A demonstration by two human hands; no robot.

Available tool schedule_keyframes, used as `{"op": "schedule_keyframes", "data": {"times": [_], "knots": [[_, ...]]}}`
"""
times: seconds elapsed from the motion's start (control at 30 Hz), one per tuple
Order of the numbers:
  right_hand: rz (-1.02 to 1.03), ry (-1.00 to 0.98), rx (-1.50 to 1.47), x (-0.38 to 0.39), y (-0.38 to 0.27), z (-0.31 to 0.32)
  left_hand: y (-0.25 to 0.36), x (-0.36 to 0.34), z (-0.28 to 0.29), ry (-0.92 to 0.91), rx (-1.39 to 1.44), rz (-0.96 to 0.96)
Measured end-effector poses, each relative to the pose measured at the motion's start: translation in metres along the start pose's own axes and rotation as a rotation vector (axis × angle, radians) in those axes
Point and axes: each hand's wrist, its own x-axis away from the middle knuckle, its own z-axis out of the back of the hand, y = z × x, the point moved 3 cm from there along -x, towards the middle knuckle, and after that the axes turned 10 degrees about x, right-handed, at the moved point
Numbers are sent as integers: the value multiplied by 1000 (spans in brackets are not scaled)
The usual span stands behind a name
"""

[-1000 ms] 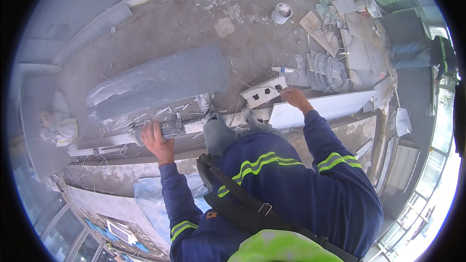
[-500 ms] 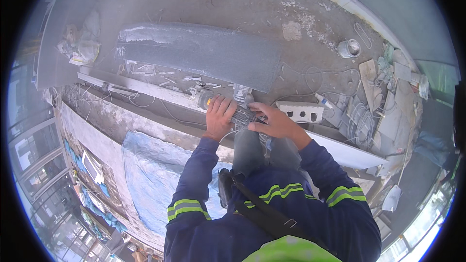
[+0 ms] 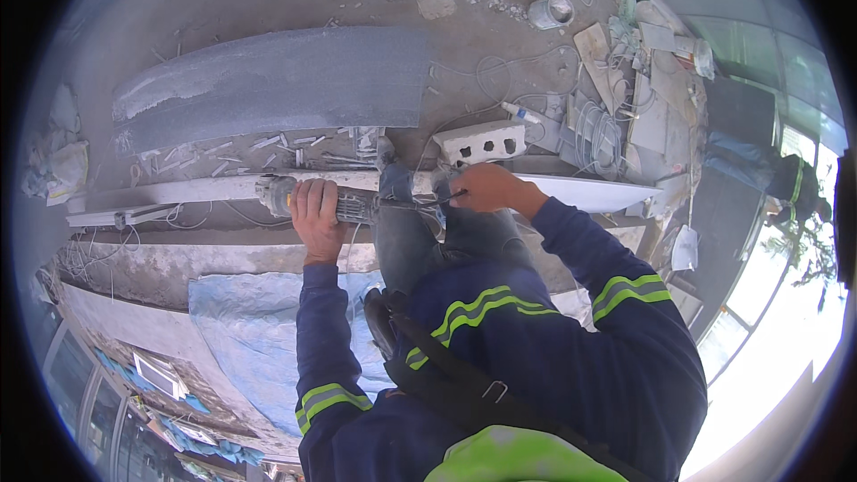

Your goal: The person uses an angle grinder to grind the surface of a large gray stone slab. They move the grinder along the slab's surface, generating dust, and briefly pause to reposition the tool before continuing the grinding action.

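An angle grinder (image 3: 355, 206) with a dusty grey body lies level across the white board in front of my legs. My left hand (image 3: 316, 214) is wrapped round it just behind the grinder's head. To the right of the tool, my right hand (image 3: 494, 189) is closed, pinching a thin dark strand (image 3: 420, 204) that runs toward the grinder's rear end. Whether that strand is the power cord I cannot tell. Just beyond the right hand lies a pale block with holes (image 3: 482, 142).
A long grey slab (image 3: 277, 80) lies on the dusty floor ahead, with offcut strips near it. At right are coiled cable (image 3: 595, 138), broken boards and a metal can (image 3: 551, 12). Blue sheeting (image 3: 259, 321) lies at left. Someone in dark clothing (image 3: 794, 187) appears at far right.
My view has swung to the right. The grinder has moved left of my legs with my left hand. My right hand has come away from the tool's body and now pinches the thin strand.
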Motion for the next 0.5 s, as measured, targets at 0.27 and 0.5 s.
{"op": "schedule_keyframes", "data": {"times": [0.27,0.5], "knots": [[-933,482,304,204,241,76,-35,-43,54,179,-122,14],[-1092,326,377,265,268,89,-51,-73,36,236,-83,-10]]}}
